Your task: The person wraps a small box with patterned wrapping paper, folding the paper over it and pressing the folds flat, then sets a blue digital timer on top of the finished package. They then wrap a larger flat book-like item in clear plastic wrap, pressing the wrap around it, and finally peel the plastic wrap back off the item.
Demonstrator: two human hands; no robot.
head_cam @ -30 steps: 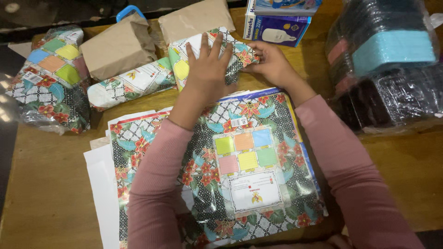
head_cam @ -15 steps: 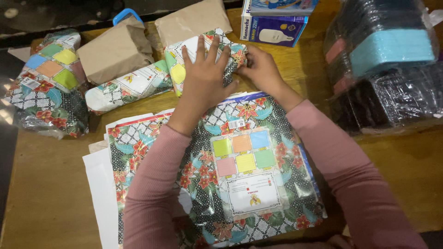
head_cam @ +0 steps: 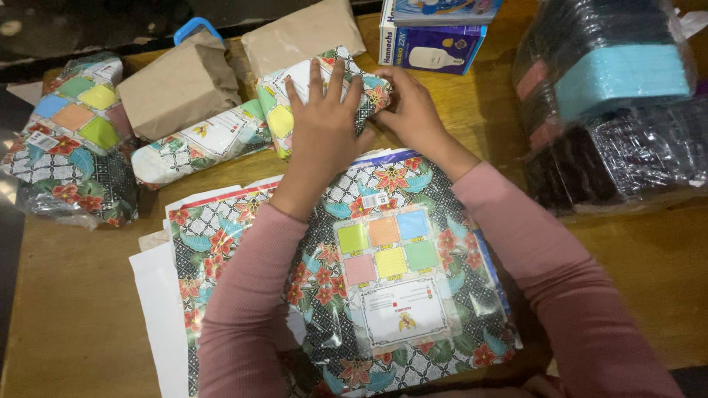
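My left hand (head_cam: 324, 121) lies flat with fingers spread on top of a parcel (head_cam: 276, 110) wrapped in floral patterned plastic, pressing it onto the wooden table (head_cam: 81, 309). My right hand (head_cam: 409, 107) grips the parcel's right end, fingers curled around the fold. Both arms wear pink sleeves. Below the hands lies a stack of flat floral plastic bags (head_cam: 391, 273) with coloured squares and a white label.
Two brown paper parcels (head_cam: 173, 85) and another floral wrapped roll (head_cam: 199, 140) lie at the back left, a larger floral parcel (head_cam: 70, 140) at far left. A blue box (head_cam: 435, 44) stands behind. Plastic-wrapped black and teal packs (head_cam: 612, 103) fill the right. White sheets (head_cam: 158, 309) poke out left.
The view has shifted slightly. My right hand has pushed further onto the parcel's right end, and my left hand has kept pressing on top.
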